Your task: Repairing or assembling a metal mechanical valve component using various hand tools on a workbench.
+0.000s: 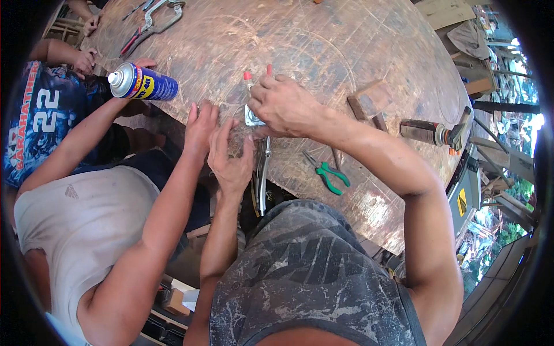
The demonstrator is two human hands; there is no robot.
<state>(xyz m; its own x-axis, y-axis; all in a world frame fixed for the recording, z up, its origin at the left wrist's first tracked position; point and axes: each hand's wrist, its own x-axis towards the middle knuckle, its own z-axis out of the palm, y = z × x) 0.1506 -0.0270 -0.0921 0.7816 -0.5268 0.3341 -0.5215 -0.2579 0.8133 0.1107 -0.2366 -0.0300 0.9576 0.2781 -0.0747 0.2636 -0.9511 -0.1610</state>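
Head view: the right hand [285,106] grasps a red-tipped silver tool [251,119] near the edge of the wooden tabletop [317,52]; the left hand [229,163], fingers spread, seems empty beside it. Adjustment seems underway; the next move likely calls for steadying.

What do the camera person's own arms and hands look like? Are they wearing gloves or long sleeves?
No gloves: the left hand and right hand are both bare, with five-fingered human shapes. There are no long sleeves either. The person wears a dark grey sleeveless top with blacker shapes and pale, crackly specks. No watch or bracelet shows on either wrist.
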